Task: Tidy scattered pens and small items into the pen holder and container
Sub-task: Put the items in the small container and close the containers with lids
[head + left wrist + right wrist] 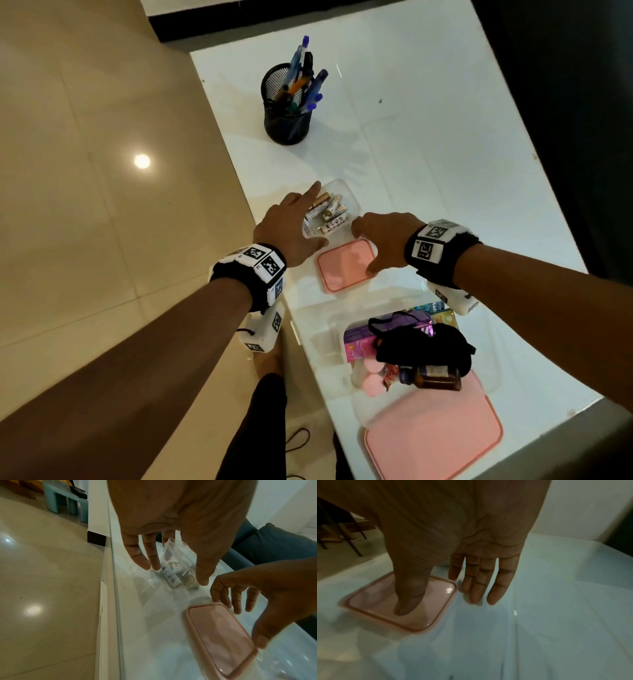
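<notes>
I spread my left hand (291, 224) loosely over the clear box (349, 198) of batteries (330, 214) to steady it, while my right hand (385, 236), fingers relaxed and gripping nothing, reaches for the pink lid (346, 265) just beside it.

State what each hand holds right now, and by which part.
Nothing is held. The left hand hovers with straight fingers at the small clear container of batteries. The right hand spreads over the small pink lid, no grip closed.
</notes>
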A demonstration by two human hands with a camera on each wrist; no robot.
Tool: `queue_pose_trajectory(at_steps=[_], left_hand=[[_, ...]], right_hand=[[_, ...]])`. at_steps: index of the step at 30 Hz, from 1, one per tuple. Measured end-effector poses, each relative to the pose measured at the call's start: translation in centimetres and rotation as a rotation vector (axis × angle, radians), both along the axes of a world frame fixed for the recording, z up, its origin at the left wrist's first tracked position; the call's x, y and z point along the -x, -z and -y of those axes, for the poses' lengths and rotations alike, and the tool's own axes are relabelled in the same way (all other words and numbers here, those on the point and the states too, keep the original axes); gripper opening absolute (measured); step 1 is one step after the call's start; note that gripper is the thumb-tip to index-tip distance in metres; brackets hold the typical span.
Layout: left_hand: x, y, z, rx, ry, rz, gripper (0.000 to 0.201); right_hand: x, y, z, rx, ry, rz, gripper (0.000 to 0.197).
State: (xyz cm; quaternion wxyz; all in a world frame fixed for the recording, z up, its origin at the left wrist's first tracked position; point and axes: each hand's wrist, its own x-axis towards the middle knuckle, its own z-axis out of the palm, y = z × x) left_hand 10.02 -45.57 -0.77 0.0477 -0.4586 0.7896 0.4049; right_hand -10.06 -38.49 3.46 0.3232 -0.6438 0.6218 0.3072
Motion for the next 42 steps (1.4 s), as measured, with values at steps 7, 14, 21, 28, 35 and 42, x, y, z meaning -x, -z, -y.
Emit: queue_pose_trajectory(at_steps=[7, 14, 21, 28, 35, 42], left_hand=[[-2.2, 0.1, 1.3, -0.005, -0.126, 0.009, 0.104], [-2.7, -0.2, 1.4, -0.086, -0.073, -0.121, 0.106], [-3.1, -0.7, 1.1, -0.225, -0.038, -0.081, 0.127], [-4.1, -1.8, -1.0, -0.434, -0.508, -0.352, 0.064], [-3.3, -1.9, -0.6, -0.340, -0.566, -0.364, 0.043], [-3.1, -1.9, -0.9, -0.382, -0.583, -0.368, 0.059]], right_hand=[[-3.0, 0.2, -0.3, 0.028, -0.281, -0.079, 0.083], [-2.8, -3.7, 0.4, 0.159, -0.146, 0.161, 0.014], [-0.5, -3.0, 0.4, 0.572, -0.045, 0.219, 0.058], [-4.4, 0.3, 1.2, 0.486, -0.110, 0.066, 0.067], [-3.4, 0.0, 0.3, 0.454, -0.143, 0.126, 0.078], [-2.7, -1.2, 1.5, 0.442, -0.038, 0.204, 0.094]])
